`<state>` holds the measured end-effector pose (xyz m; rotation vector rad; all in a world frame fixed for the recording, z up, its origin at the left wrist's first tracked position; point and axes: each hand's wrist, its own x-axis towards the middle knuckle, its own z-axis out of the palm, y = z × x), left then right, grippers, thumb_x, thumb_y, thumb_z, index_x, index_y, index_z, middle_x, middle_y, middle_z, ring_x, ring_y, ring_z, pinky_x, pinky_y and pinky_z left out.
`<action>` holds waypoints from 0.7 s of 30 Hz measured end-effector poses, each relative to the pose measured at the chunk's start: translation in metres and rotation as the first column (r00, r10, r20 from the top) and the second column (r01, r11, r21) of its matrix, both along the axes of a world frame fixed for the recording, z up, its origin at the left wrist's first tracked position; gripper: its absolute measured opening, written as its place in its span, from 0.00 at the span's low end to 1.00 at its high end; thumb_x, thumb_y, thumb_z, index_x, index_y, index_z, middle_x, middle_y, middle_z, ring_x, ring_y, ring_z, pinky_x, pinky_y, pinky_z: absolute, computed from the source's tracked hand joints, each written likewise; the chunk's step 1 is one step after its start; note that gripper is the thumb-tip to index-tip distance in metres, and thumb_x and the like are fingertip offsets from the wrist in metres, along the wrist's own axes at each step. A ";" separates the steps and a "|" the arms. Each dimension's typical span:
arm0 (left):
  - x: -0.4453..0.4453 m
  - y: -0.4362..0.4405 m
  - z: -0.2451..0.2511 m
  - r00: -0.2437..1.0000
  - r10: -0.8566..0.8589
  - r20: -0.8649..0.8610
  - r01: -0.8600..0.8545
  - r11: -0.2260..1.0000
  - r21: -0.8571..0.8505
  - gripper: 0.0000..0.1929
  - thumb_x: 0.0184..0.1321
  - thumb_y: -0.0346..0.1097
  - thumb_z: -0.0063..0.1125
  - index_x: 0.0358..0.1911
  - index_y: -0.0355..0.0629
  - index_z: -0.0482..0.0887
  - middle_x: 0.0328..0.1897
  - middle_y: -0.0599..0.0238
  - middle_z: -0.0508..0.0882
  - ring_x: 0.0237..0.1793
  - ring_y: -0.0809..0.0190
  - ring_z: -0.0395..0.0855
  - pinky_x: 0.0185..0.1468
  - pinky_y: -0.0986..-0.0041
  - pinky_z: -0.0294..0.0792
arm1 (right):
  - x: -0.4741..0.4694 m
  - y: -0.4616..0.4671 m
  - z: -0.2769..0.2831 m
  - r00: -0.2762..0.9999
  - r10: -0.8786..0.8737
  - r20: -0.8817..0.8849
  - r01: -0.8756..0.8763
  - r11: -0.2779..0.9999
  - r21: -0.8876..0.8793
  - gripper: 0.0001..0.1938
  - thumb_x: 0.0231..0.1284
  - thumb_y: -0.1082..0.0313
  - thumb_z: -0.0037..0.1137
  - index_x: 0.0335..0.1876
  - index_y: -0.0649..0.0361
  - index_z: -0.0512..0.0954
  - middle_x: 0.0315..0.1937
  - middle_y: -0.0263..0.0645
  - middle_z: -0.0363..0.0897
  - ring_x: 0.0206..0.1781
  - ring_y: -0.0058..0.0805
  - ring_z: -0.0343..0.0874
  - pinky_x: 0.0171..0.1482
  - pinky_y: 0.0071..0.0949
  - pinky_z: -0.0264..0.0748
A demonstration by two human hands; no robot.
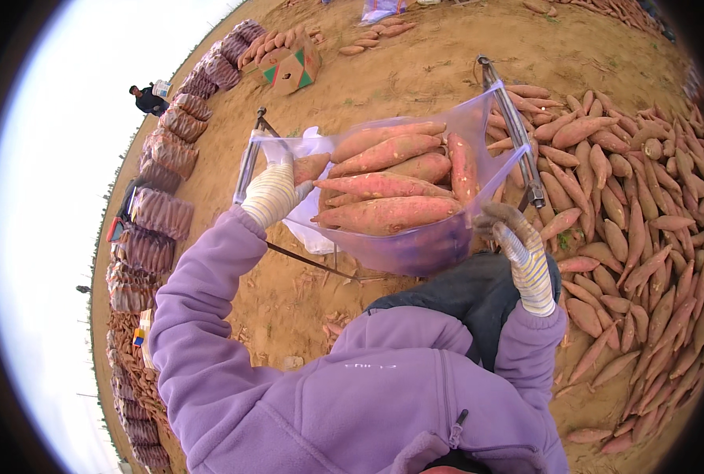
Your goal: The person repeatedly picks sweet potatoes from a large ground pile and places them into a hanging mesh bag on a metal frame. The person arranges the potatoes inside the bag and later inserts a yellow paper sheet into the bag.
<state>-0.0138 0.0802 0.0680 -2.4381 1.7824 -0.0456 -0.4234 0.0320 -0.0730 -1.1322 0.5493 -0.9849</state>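
Note:
A purple plastic bag (399, 252) full of sweet potatoes (387, 214) hangs open between the bars of a metal frame (509, 112). My left hand (274, 188), in a striped knit glove, is at the bag's left edge, beside the left bar and against a sweet potato (310, 167); its finger contact is partly hidden. My right hand (517, 249), in a glove with soiled fingers, is at the bag's lower right corner with its fingers bent close to the film. Whether they pinch it is unclear. White plastic (313, 240) shows below the bag's left side.
A large heap of sweet potatoes (642, 237) covers the ground at right. Filled bags (162, 213) stand in a long row at left. A cardboard box (290, 71) with sweet potatoes on top sits beyond the frame. A person (149, 101) is at far left.

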 end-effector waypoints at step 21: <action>0.005 0.025 0.011 0.985 -0.170 0.019 0.158 0.944 0.289 0.47 0.51 0.45 0.78 0.73 0.34 0.64 0.47 0.38 0.87 0.47 0.43 0.88 0.50 0.60 0.78 | -0.008 0.003 -0.002 0.996 0.083 0.015 -0.083 0.996 0.029 0.21 0.76 0.62 0.54 0.66 0.67 0.74 0.50 0.37 0.82 0.54 0.24 0.79 0.61 0.25 0.72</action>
